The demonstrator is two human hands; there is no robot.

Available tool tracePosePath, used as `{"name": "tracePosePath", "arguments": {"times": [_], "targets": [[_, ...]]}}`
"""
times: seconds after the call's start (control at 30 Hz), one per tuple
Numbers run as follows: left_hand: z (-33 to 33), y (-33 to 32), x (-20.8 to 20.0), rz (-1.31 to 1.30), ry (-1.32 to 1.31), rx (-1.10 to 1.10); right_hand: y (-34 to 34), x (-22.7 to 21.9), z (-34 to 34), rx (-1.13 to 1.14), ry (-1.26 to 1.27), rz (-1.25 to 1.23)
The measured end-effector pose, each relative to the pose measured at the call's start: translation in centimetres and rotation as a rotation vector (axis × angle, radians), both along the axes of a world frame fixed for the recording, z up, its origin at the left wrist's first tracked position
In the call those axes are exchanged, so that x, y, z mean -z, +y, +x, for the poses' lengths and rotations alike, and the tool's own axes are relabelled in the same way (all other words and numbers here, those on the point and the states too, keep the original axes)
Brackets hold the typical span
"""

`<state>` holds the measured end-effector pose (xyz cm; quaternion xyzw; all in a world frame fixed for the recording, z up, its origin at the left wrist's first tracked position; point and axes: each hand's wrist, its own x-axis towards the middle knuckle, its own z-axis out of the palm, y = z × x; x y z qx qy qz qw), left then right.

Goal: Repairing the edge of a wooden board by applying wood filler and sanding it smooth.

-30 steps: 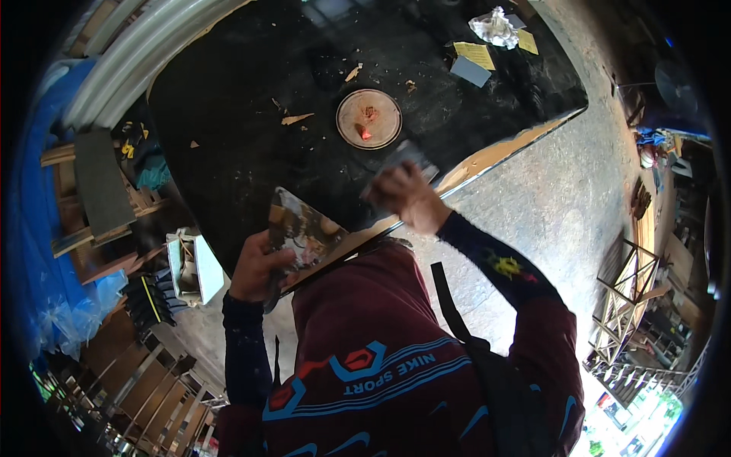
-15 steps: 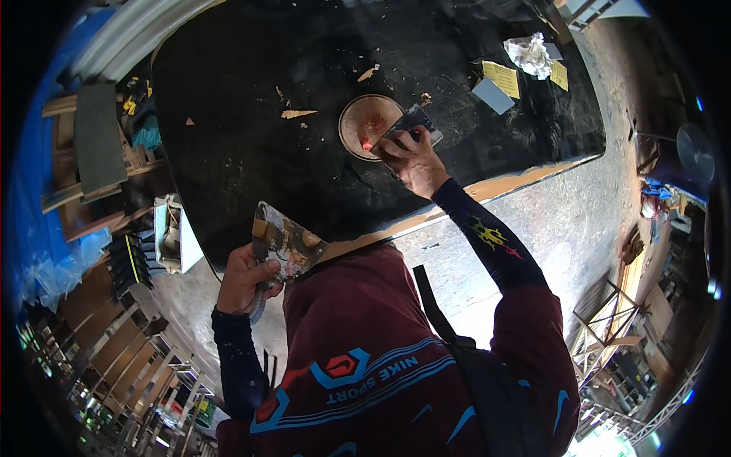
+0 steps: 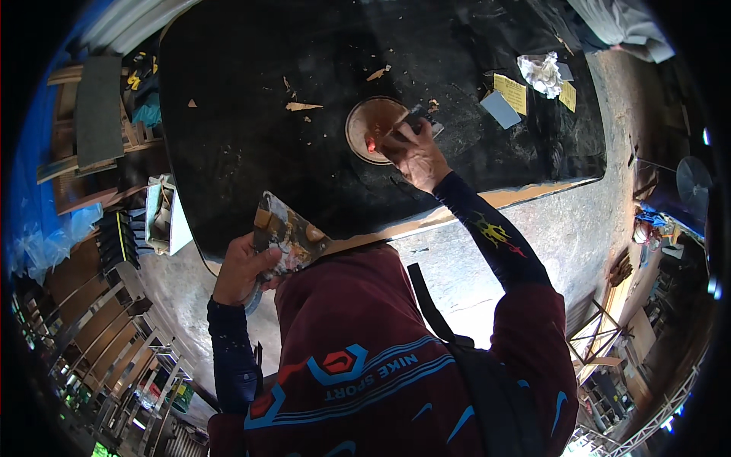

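My left hand is closed round a putty-smeared, wedge-shaped scraper, whose wide blade lies by the near edge of the black tabletop. Farther off, my right hand reaches over the rim of a round tin of brownish filler. A small bright red blob shows in the filler beside my fingertips. Those fingers grip a dark, flat spreader; the hand hides most of it, and its lower edge over the tin cannot be made out.
Wood splinters and crumbs lie scattered around the tin. At the far right are crumpled white paper, a yellow printed sheet and a grey sheet. Left of the table stands an open white box. Grey cloth shows at upper right.
My right hand and its spreader have turned slightly over the tin, hiding more of the spreader. Grey cloth has come into view at the upper right. The left hand keeps its hold.
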<state>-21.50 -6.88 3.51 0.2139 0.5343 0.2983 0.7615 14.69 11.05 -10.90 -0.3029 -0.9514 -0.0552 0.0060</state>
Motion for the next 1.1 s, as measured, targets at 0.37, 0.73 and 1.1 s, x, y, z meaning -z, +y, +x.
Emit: {"name": "tracePosePath", "arguments": {"times": [0.37,0.73,1.1], "targets": [[4.2,3.3,-1.2,0.105,0.349,-0.175,-3.9,-12.4,-3.7,0.147,1.029,-1.09],[1.8,2.1,-2.7,0.168,0.289,-0.216,-8.7,-13.3,-9.9,-0.05,0.396,-0.096],[-7.0,-4.4,-0.8,0.146,0.227,-0.202,-12.8,-14.8,-17.6,-0.151,0.473,-0.157]]}}
